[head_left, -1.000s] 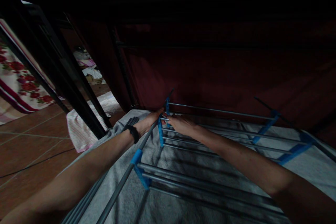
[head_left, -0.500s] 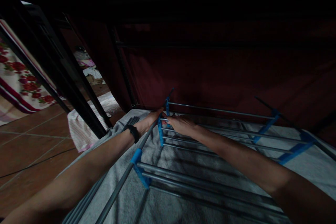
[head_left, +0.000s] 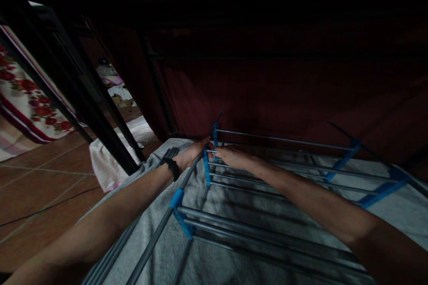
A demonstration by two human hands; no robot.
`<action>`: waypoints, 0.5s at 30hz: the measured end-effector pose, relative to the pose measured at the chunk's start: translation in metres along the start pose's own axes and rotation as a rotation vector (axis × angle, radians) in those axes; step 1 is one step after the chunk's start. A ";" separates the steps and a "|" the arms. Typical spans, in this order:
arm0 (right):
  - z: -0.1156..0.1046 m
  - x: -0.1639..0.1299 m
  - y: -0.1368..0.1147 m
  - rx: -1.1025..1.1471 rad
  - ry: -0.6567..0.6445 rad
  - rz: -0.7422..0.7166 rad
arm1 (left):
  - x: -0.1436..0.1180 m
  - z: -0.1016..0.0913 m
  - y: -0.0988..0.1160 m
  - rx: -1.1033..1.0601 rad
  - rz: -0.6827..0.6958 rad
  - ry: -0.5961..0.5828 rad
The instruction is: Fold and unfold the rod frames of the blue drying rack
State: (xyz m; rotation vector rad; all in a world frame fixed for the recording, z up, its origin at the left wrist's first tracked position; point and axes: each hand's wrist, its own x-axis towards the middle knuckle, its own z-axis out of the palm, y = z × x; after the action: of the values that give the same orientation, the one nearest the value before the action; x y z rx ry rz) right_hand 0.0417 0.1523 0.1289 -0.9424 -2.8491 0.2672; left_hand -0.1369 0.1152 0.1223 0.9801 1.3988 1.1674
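A metal drying rack (head_left: 267,231) with grey rods and blue plastic joints stretches out in front of me, with a grey towel (head_left: 227,205) lying under its rods. My left hand (head_left: 192,154), a black band on its wrist, rests at the rack's far left corner beside a blue joint (head_left: 214,136). My right hand (head_left: 230,157) lies on the rods just right of that joint, fingertips touching it. The light is dim, so I cannot make out what the fingers pinch.
A dark red curtain (head_left: 284,93) hangs behind the rack. Black metal posts (head_left: 83,98) stand at the left. A pink striped cloth (head_left: 103,167) lies on the brown tiled floor (head_left: 40,187). A floral bedcover (head_left: 20,93) shows at far left.
The view has drifted slightly to the left. Both hands stay at the far left corner of the rack with almost no movement.
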 end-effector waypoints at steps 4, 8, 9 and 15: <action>-0.002 0.003 0.001 0.044 -0.014 0.000 | 0.007 -0.002 -0.003 -0.024 -0.030 -0.004; -0.002 0.001 0.001 0.060 -0.007 -0.015 | 0.014 -0.003 -0.004 -0.028 -0.074 -0.008; -0.001 0.000 0.001 0.064 -0.003 -0.019 | 0.014 -0.003 -0.004 -0.035 -0.074 -0.009; 0.001 0.004 0.003 0.071 -0.011 0.033 | 0.013 -0.003 -0.006 -0.048 -0.058 -0.011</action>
State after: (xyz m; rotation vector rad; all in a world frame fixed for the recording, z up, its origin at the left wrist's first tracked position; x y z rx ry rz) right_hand 0.0398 0.1564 0.1275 -0.9779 -2.8155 0.3752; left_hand -0.1418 0.1265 0.1134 0.9051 1.3762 1.1457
